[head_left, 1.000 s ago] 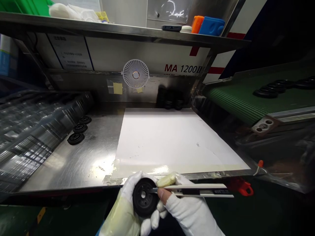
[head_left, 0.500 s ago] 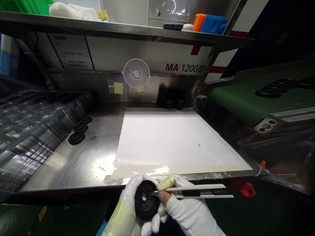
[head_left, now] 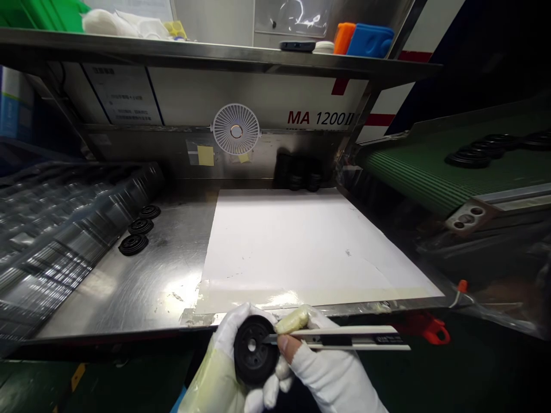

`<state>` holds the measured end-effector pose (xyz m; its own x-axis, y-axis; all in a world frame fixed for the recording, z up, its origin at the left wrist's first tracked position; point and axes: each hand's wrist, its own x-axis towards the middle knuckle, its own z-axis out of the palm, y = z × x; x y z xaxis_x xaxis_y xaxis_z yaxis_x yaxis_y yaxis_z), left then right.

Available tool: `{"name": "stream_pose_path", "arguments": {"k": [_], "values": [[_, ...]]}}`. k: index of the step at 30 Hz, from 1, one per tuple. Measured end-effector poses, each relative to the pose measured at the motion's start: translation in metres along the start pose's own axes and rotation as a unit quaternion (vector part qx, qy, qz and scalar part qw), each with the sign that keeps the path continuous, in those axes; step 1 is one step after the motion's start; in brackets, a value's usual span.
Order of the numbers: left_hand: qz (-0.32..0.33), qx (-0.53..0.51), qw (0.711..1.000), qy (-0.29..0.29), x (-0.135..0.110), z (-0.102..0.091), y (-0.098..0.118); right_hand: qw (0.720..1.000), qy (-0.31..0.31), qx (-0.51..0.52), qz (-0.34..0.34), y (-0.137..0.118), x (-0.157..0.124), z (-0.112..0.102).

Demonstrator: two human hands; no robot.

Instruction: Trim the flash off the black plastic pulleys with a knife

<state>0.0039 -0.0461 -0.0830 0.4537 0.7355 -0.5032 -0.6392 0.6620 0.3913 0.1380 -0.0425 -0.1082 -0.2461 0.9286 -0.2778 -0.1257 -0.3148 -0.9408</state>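
Note:
In front of the table's near edge, my gloved left hand (head_left: 224,358) is closed around a round black plastic wheel (head_left: 255,364), with its hubbed face turned up toward me. My right hand (head_left: 321,358), in a white glove with the thumb tip bare, pinches a white and black utility knife (head_left: 357,338). The knife's tip reaches onto the wheel's face, just right of the central hole. Whether the blade cuts into the plastic I cannot make out. The fingers under the wheel are partly hidden.
Three black wheels (head_left: 140,226) lie on the metal table (head_left: 172,252) beside stacked clear plastic trays (head_left: 55,246). A white sheet (head_left: 293,241) covers the table's middle. A small fan (head_left: 236,131) hangs below the shelf (head_left: 224,51). More black parts sit on a green conveyor (head_left: 413,166) at right.
The view has tilted slightly. Both hands keep their hold on the wheel and the utility knife, and the knife has shifted only slightly against the wheel's face.

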Motion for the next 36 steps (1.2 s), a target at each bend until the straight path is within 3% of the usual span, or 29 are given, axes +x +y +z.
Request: {"name": "stream_pose_path", "arguments": {"k": [5,10,14,17,20,25,33,36], "values": [[0.007,-0.005,1.000,0.015,-0.001,0.003,0.000,1.000,0.020,-0.011,0.007,0.003,0.003,0.002],[0.007,0.012,1.000,0.005,0.002,-0.002,-0.003,0.999,-0.027,0.012,0.023,0.004,0.004,-0.001],[0.017,0.036,0.998,-0.040,0.009,-0.010,-0.005,0.995,-0.078,0.055,0.034,0.002,0.004,-0.003],[0.057,0.053,0.995,-0.055,0.012,-0.018,-0.005,0.995,-0.032,0.098,0.001,-0.001,0.006,-0.008],[0.136,0.073,0.988,-0.021,0.013,-0.026,-0.003,0.995,0.029,0.094,-0.017,-0.004,0.007,-0.015],[0.219,0.108,0.970,0.017,0.021,-0.035,0.001,0.993,0.046,0.111,-0.004,0.001,0.003,-0.014],[0.149,0.046,0.988,0.017,0.039,-0.035,-0.004,0.995,0.023,0.099,-0.020,0.008,-0.001,0.001],[0.159,0.050,0.986,0.021,0.035,-0.031,-0.004,0.995,0.023,0.086,-0.037,0.012,-0.004,0.000]]}}
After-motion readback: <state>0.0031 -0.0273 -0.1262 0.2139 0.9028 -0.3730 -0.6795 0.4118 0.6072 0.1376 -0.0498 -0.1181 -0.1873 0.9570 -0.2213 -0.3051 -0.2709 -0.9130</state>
